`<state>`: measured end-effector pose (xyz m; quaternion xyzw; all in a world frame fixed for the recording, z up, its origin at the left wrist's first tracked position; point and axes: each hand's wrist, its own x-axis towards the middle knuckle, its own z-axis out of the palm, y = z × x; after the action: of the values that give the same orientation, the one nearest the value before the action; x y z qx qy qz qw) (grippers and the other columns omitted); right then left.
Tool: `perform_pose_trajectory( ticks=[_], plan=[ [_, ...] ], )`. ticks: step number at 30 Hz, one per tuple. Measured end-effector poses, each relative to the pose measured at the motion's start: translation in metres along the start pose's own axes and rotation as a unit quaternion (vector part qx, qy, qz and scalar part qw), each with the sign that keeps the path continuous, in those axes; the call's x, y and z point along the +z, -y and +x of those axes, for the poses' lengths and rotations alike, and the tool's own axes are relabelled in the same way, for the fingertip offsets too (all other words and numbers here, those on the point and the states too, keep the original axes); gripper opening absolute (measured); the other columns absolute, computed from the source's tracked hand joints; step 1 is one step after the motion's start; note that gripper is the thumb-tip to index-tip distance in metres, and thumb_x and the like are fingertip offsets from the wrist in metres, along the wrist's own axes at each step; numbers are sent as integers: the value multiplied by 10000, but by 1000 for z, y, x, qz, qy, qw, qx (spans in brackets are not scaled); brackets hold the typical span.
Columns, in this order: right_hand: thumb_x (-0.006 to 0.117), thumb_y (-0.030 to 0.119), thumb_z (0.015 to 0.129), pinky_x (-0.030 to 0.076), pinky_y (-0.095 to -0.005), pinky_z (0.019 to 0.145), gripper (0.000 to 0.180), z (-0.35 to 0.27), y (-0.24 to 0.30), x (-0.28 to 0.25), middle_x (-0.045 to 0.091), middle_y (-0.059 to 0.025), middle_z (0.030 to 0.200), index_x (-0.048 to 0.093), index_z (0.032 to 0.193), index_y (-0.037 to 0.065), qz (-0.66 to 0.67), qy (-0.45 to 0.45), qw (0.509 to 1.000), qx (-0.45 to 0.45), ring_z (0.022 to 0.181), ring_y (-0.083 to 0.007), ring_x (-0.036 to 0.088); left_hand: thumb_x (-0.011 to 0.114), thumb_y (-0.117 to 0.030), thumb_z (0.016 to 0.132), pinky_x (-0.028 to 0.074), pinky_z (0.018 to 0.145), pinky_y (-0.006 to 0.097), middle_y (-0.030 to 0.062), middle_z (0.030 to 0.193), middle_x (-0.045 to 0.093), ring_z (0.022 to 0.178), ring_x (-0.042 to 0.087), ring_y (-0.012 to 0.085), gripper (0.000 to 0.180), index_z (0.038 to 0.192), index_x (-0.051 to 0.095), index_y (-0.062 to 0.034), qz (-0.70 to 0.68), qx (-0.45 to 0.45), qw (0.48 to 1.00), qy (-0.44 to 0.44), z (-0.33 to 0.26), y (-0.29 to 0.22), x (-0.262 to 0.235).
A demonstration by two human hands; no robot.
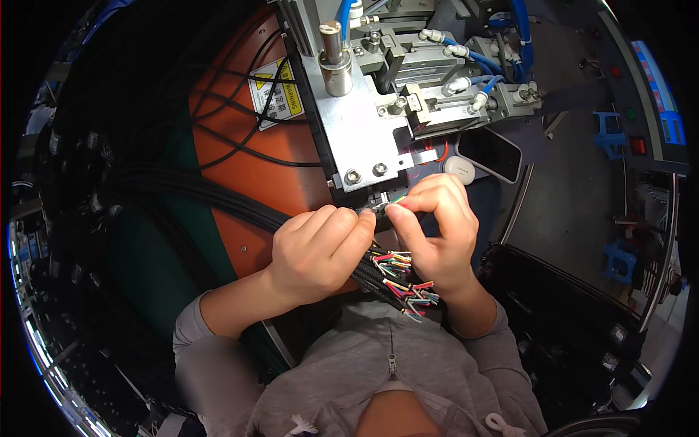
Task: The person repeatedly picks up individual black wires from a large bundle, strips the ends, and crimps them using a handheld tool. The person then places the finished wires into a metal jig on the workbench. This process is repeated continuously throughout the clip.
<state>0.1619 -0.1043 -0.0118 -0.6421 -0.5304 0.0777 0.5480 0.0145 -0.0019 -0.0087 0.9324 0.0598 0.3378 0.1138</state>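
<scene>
My left hand [320, 247] is closed, thumb and forefinger pressed together over a black cable; what lies inside the fist is mostly hidden. Facing it, my right hand [440, 218] pinches thin coloured wires, a green one [398, 199] showing at the fingertips. Both sets of fingertips nearly meet just below the front edge of a machine's metal plate [360, 138]. A bundle of black cables [240, 202] comes from the left and passes beneath my left hand. Several cable ends with fanned-out red, white, yellow and blue wires [408, 293] hang between my wrists, above my lap.
Pneumatic cylinders [451, 109] with blue air tubes [523, 33] sit on the machine. Right of it lie a phone [491, 154] and a round white case [459, 170]. The orange-brown tabletop [251, 175] carries loose black cables. A control panel [659, 95] and blue stools [619, 262] are at right.
</scene>
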Motion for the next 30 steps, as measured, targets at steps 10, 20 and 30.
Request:
perform_pose_trajectory(
  ticks=[10,20,30],
  plan=[
    [661,83,852,429,-232,688,108,-11,-23,-19,581,-22,840,590,855,1,288,122,922,228,757,-88,532,661,-107,666,392,451,252,35,751,613,560,540,125,354,1008,682,-15,27,-2,998,61,1,-8,-4],
    [682,40,799,449,-282,686,81,-10,-26,-15,612,-75,797,613,805,-2,199,110,951,209,749,-152,575,668,-94,696,363,441,231,21,761,590,541,489,94,326,1019,700,-60,51,22,996,64,0,-6,0],
    [661,5,741,456,-338,632,51,-11,-22,-1,607,-100,753,616,766,5,-73,94,990,69,693,-265,562,641,-35,717,351,447,241,-2,662,358,553,430,100,345,1057,688,-69,113,-59,981,145,4,-20,2]
  ],
)
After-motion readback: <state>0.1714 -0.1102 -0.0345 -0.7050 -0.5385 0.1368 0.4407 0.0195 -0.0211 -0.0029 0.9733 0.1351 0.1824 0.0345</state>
